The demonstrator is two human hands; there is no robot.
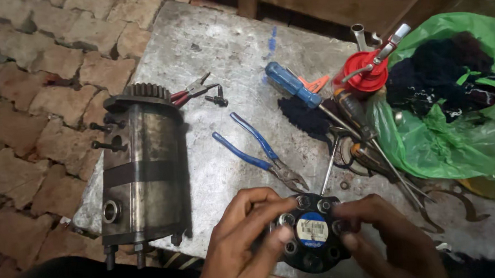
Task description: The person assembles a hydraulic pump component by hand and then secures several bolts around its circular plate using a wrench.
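Both hands, left hand (239, 241) and right hand (391, 236), clamp the black round flange (312, 234) (blue label up) at the near table (226, 50) edge, seemingly steadying it, pliers (265, 155) within reach.

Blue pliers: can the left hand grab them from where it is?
Probably yes. The blue pliers lie in the open on the table, just beyond the left hand, but it would first have to release the black disc.
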